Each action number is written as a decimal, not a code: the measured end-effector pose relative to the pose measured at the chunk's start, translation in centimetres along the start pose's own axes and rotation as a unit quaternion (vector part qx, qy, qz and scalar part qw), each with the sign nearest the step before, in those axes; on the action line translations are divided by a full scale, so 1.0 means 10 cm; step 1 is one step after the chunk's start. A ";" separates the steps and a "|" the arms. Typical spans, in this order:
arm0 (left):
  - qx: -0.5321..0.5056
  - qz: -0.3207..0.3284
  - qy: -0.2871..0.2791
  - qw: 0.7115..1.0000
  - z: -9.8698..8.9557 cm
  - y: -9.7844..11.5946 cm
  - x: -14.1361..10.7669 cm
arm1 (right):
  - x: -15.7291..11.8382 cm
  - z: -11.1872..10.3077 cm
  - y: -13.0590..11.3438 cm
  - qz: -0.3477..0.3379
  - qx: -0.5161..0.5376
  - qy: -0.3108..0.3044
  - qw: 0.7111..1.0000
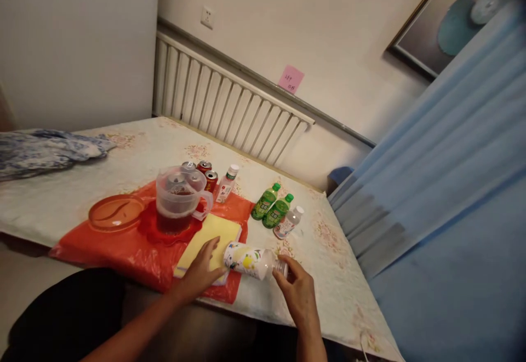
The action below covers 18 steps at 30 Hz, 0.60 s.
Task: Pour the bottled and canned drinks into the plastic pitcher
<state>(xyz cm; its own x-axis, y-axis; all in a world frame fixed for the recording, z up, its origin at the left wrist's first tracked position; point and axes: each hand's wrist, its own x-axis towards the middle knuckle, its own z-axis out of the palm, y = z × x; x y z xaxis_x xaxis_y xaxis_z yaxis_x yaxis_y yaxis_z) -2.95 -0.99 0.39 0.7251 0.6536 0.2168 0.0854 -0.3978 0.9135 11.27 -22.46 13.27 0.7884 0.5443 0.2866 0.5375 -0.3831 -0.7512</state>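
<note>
A clear plastic bottle with a white, colourful patterned label (246, 259) lies tilted on its side, neck to the right. My right hand (302, 291) pinches it at the neck between thumb and fingers. At its base is my left hand (201, 269), thumb and fingers spread apart; whether the thumb touches the bottle I cannot tell. Beneath the left hand is a yellow notepad (217, 230). Behind it stands a clear plastic pitcher (176, 200) with dark, foamy liquid, set on a red scalloped mat (150, 222).
An orange lid (116, 212) lies left of the pitcher on a red plastic sheet (94, 244). Red cans (211, 180) and a clear bottle (227, 184) stand behind. Two green bottles (266, 202) and another clear bottle (289, 223) stand right, on a floral tablecloth (329, 274). Crumpled cloth (53, 151) lies left.
</note>
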 end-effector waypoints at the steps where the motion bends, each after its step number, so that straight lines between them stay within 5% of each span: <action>1: 0.043 0.031 0.007 0.999 0.02 0.08 -0.06 | -0.03 0.01 0.00 -0.004 0.001 -0.010 1.000; 8: 0.249 0.203 -0.047 0.946 0.00 0.48 -0.42 | -0.20 0.09 -0.10 -0.047 0.033 -0.056 0.997; 18: 0.285 0.180 -0.068 0.939 -0.06 0.50 -0.52 | -0.29 0.06 -0.25 -0.067 0.046 -0.093 0.992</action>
<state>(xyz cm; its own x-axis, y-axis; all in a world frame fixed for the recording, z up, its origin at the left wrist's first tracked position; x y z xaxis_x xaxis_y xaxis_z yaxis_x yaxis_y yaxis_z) -6.69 -6.01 4.04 0.8539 0.3386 0.3951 0.1423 -0.8823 0.4487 7.41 -22.61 13.96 0.6382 0.7177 0.2786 0.5967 -0.2325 -0.7680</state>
